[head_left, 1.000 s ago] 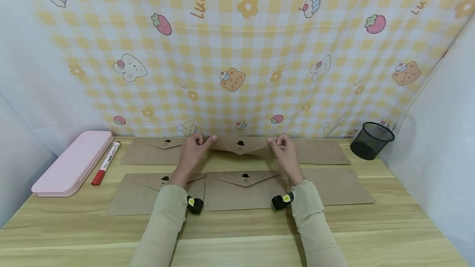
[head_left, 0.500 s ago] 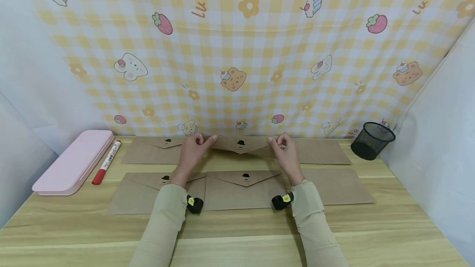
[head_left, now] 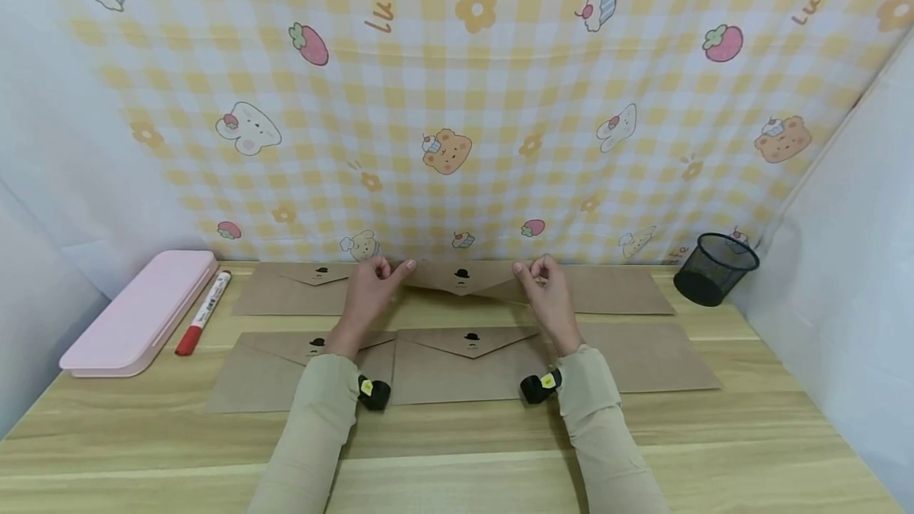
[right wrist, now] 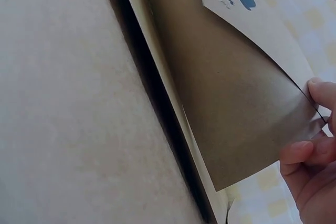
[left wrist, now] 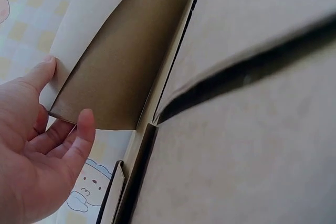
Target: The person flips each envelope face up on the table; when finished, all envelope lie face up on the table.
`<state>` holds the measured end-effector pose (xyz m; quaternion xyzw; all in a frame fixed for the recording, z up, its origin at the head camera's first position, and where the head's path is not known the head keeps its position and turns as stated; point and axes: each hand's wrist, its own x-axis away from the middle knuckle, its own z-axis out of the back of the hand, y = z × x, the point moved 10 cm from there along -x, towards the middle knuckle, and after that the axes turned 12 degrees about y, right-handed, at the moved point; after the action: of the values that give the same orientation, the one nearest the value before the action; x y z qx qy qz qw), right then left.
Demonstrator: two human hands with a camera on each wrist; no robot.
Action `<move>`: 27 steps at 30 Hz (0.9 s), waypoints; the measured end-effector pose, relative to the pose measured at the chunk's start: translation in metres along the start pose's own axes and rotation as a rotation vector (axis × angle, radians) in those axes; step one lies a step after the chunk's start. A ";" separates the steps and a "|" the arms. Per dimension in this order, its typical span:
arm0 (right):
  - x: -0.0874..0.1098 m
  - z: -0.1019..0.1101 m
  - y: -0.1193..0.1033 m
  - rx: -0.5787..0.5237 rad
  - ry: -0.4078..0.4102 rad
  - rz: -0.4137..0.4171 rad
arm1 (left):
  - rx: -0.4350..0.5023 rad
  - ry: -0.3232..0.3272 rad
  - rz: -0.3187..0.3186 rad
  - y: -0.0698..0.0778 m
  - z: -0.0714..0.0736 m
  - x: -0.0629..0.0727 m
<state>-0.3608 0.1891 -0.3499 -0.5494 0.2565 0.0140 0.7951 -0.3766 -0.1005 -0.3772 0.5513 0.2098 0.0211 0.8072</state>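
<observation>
Both hands pinch one brown paper envelope [head_left: 462, 279] by its two upper corners, at the back of the table. My left hand [head_left: 370, 292] has thumb and fingers on the left corner; my right hand [head_left: 548, 297] has the right corner. The pointed flap, printed with a hat and moustache, faces me. In the left wrist view the envelope [left wrist: 113, 72] is tilted up with its flap folded over the front. From the right wrist view, its lower edge [right wrist: 247, 177] hangs near the tabletop, and the right thumb [right wrist: 320, 90] lies on the flap's edge.
Several more brown envelopes lie flat in two rows, among them a front middle one [head_left: 467, 375] and a back right one [head_left: 621, 290]. A pink case [head_left: 143, 312] and a red-capped marker [head_left: 203, 313] lie left. A black mesh pen holder [head_left: 714, 270] leans at the right. Patterned cloth [head_left: 500, 101] hangs behind.
</observation>
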 end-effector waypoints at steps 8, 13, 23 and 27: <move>-0.002 -0.002 0.014 -0.056 0.010 -0.037 | -0.012 0.017 0.002 0.002 0.001 -0.001; -0.002 -0.001 0.015 -0.091 0.018 -0.057 | -0.007 0.016 -0.003 0.003 0.001 -0.002; -0.004 0.003 0.015 -0.140 0.072 -0.089 | 0.044 0.026 -0.080 0.014 0.000 -0.003; -0.004 0.003 0.015 -0.154 0.069 -0.089 | 0.042 0.023 -0.093 0.017 -0.001 -0.003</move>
<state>-0.3680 0.1986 -0.3605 -0.6199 0.2573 -0.0208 0.7410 -0.3763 -0.0940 -0.3613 0.5577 0.2449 -0.0143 0.7929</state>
